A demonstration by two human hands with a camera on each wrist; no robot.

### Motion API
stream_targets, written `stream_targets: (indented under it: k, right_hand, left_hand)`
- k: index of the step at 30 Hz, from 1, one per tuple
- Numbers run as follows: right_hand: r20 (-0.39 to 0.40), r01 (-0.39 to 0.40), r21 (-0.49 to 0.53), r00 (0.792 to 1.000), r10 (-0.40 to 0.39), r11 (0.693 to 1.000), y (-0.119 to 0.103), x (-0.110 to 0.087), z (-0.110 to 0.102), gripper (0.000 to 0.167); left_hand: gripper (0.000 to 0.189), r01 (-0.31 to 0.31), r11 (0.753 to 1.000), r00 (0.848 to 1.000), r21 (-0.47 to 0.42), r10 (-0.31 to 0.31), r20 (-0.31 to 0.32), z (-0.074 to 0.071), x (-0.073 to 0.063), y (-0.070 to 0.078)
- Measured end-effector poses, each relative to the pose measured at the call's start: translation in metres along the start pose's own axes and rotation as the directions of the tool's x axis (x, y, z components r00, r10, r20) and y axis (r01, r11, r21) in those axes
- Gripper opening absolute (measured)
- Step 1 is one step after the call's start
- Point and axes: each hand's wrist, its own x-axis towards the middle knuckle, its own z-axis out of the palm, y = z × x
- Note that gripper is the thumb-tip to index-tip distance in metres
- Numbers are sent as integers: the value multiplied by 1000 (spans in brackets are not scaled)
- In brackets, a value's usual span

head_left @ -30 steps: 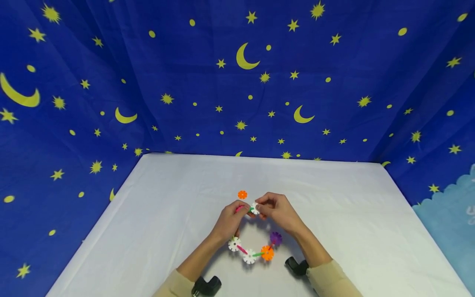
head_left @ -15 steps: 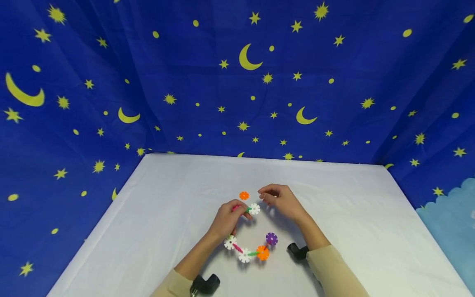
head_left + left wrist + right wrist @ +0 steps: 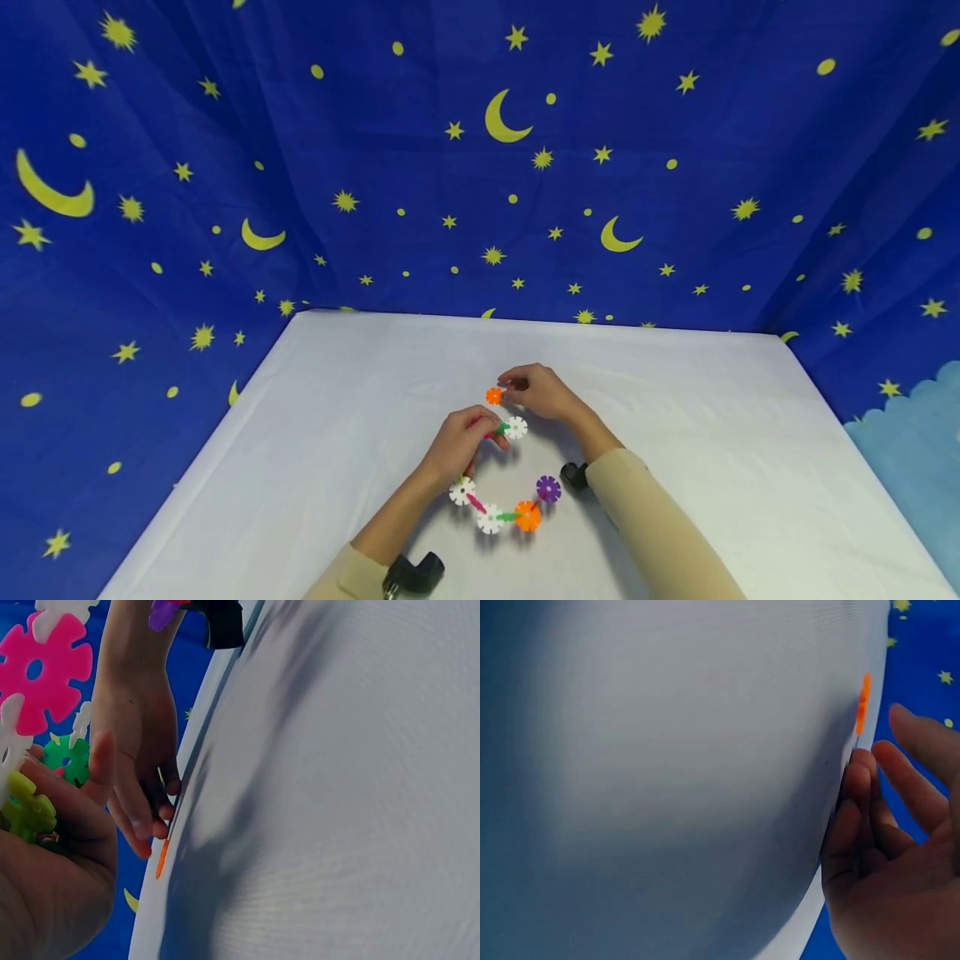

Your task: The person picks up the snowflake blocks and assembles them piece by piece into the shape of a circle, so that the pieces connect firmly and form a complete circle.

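My left hand [image 3: 457,443] pinches a curved chain of notched plastic snowflake discs. At its upper end, a white disc [image 3: 516,427] on a green one sticks out past my fingers; the lower part bends round through white, pink, green and orange discs [image 3: 528,516] to a purple disc [image 3: 548,489]. A pink disc [image 3: 67,671] and a yellow-green one [image 3: 30,810] show at my left hand in the left wrist view. My right hand [image 3: 542,392] reaches beside a loose orange disc [image 3: 493,396] lying flat on the table, its thumb and index apart in the right wrist view.
A white cloth covers the table [image 3: 360,392]. Behind and at the sides hangs a blue curtain [image 3: 420,167] with yellow moons and stars. Dark wrist-camera mounts sit at both wrists, the left mount [image 3: 416,575] low over the table.
My right hand has let go of the chain's white end disc and moved away, then left to the loose orange disc. My left hand keeps its grip on the chain.
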Motion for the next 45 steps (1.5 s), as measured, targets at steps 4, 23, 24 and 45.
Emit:
stream_targets:
  k: [4,23,24,45]
  right_hand:
    - [28,41,-140,999,-37,989,-4,6,3,29]
    - [-14,-56,145,998,59,988,1,-23,-9,14]
    - [-13,-60,173,998,64,983,2,-26,-10,14]
    - [-76,-19,299,996,43,954,-9,-88,-21,12]
  left_hand:
    - [23,-23,999,1000,-23,24,16,-1,0,0]
    - [22,24,995,999,-93,-26,-19,-2,-10,29]
    - [22,23,995,999,-99,-25,-21,-2,-11,32]
    - [34,-42,991,999,-130,45,16,4,2,-3]
